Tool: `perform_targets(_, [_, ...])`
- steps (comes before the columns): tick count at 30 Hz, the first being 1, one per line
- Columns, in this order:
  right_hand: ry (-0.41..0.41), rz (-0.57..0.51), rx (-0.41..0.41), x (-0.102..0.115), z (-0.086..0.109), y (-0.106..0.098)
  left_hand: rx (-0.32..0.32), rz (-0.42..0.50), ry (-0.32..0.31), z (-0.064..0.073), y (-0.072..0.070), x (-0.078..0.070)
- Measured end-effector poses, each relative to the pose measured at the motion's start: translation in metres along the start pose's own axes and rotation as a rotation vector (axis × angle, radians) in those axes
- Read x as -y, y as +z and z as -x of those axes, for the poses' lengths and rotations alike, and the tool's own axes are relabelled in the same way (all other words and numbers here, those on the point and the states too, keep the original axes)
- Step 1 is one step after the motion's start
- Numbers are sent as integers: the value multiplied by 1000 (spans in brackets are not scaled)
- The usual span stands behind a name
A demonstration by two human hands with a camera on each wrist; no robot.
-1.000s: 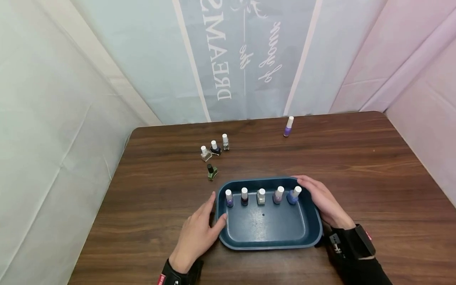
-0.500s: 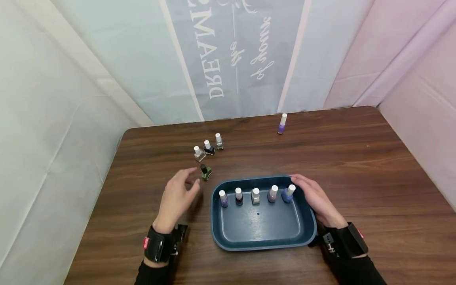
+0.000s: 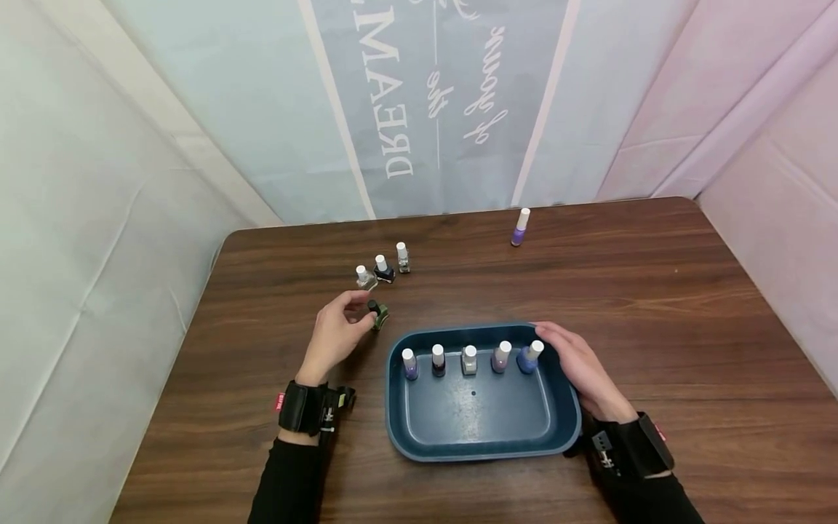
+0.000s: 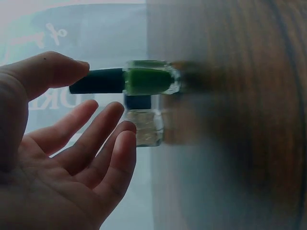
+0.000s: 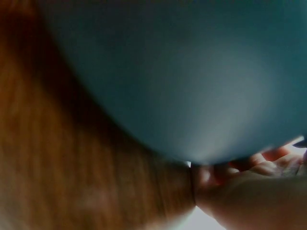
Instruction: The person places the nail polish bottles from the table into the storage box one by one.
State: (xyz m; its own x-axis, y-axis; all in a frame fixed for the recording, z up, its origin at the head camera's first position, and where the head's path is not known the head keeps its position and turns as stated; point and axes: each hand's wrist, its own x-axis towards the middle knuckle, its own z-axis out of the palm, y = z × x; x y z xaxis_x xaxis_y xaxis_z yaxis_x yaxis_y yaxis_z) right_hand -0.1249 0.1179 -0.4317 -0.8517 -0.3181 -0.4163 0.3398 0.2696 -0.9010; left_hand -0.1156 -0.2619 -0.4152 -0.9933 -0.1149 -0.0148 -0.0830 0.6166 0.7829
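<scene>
My left hand (image 3: pixel 337 331) is at a green nail polish bottle (image 3: pixel 381 318) with a black cap, which stands on the table. In the left wrist view the thumb tip (image 4: pixel 79 68) overlaps the end of the cap (image 4: pixel 98 81), while the other fingers (image 4: pixel 112 117) spread apart below it. My right hand (image 3: pixel 585 371) rests against the back right corner of a dark blue tray (image 3: pixel 484 451), its fingers along the rim. Inside the tray several white-capped nail polish bottles (image 3: pixel 469 362) stand in a row. The right wrist view mostly shows the tray's blurred outer wall (image 5: pixel 192 86).
Behind the green bottle stand a clear bottle (image 3: pixel 365 279), a dark bottle (image 3: pixel 384 271) and another clear one (image 3: pixel 402 259), all white-capped. A purple bottle (image 3: pixel 519 231) stands near the back edge of the wooden table (image 3: pixel 687 306). Curtains (image 3: pixel 452 109) hang behind.
My left hand has left the tray's left rim and moved up and left to the green bottle, its thumb now close on it. My right hand stays at the tray.
</scene>
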Motion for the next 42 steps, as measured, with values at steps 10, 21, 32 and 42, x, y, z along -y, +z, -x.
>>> perform_targets(10, [19,15,-15,-2,0,0,33,-4,-42,-5,4,0])
perform_targets(21, [-3,36,-19,-1,-1,0,46,-16,-22,-7,7,3])
perform_targets(32, [-22,30,-9,-1,0,-1,38,-26,-6,-10,11,7])
perform_targets(42, [-26,39,-13,-1,0,-1,20,-67,-6,-7,11,1])
